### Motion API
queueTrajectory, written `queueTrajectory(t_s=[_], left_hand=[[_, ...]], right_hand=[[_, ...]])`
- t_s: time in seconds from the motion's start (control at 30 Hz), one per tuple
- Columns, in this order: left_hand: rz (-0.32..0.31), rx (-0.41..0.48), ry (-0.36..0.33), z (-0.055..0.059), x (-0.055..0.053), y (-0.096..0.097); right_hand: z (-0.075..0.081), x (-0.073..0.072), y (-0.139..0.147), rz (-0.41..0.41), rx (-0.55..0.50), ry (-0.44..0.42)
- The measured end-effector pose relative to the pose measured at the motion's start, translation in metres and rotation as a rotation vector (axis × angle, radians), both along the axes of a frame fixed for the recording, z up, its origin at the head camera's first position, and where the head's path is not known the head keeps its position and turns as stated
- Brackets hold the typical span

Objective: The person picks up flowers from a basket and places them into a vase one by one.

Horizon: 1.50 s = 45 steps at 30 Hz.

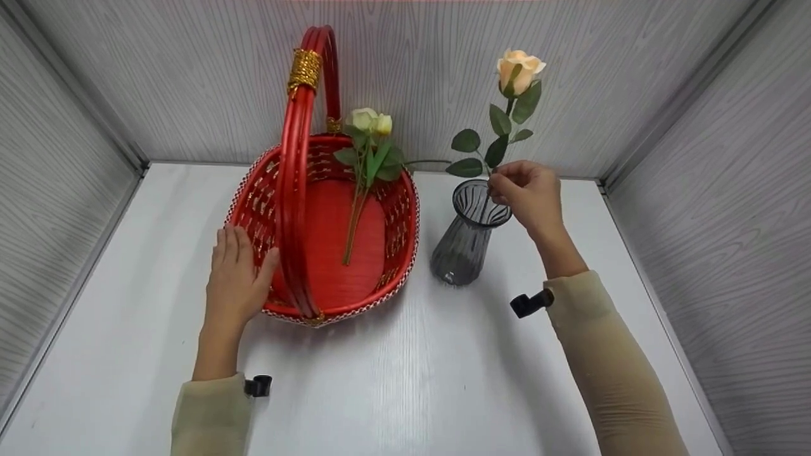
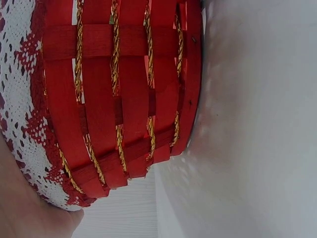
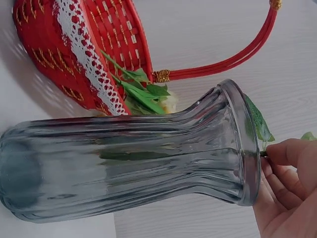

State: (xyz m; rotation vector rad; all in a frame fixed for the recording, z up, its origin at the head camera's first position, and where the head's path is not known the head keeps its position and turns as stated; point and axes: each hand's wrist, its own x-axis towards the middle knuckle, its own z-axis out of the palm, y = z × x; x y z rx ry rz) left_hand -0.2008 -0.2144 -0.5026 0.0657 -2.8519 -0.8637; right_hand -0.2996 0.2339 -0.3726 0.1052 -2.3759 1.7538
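Between thumb and fingertips, my right hand (image 1: pixel 529 193) pinches the stem of a peach rose (image 1: pixel 519 73) above a grey ribbed glass vase (image 1: pixel 459 253). The bloom points up, and the lower stem runs down inside the vase mouth. In the right wrist view, the dark stem (image 3: pixel 133 155) shows through the glass. My left hand (image 1: pixel 234 278) rests on the left rim of a red woven basket (image 1: pixel 396 288), its fingers straight and its thumb toward the inside. Leaning in that basket is a pale cream flower (image 1: pixel 370 123) with green leaves, its stems across the red bottom.
The basket's tall red handle (image 1: pixel 293 190), wrapped in gold cord, arches up beside my left hand. White lace (image 2: pixel 22 99) edges the basket rim. A white table (image 1: pixel 393 392) lies under everything, and grey wood-grain panels (image 1: pixel 190 76) enclose the back and sides.
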Motion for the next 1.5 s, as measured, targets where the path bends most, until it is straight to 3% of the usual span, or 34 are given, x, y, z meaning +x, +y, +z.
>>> queueTrajectory(t_s=[0.3,0.7,0.93,1.5], left_hand=[[0.012,-0.002,0.018,0.0,0.001,0.001],[-0.005,-0.003,0.004,0.001,0.0,0.001],[-0.003,0.0,-0.002,0.002,0.001,0.0],[-0.003,-0.006,-0.009,0.001,0.0,-0.001]], right_hand=[[0.006,0.001,0.003,0.003,0.245,0.03],[0.016,0.001,0.001,0.015,0.381,-0.041],[0.019,0.0,0.001,0.023,0.515,-0.068],[0.024,0.011,-0.002,0.017,0.494,-0.049]])
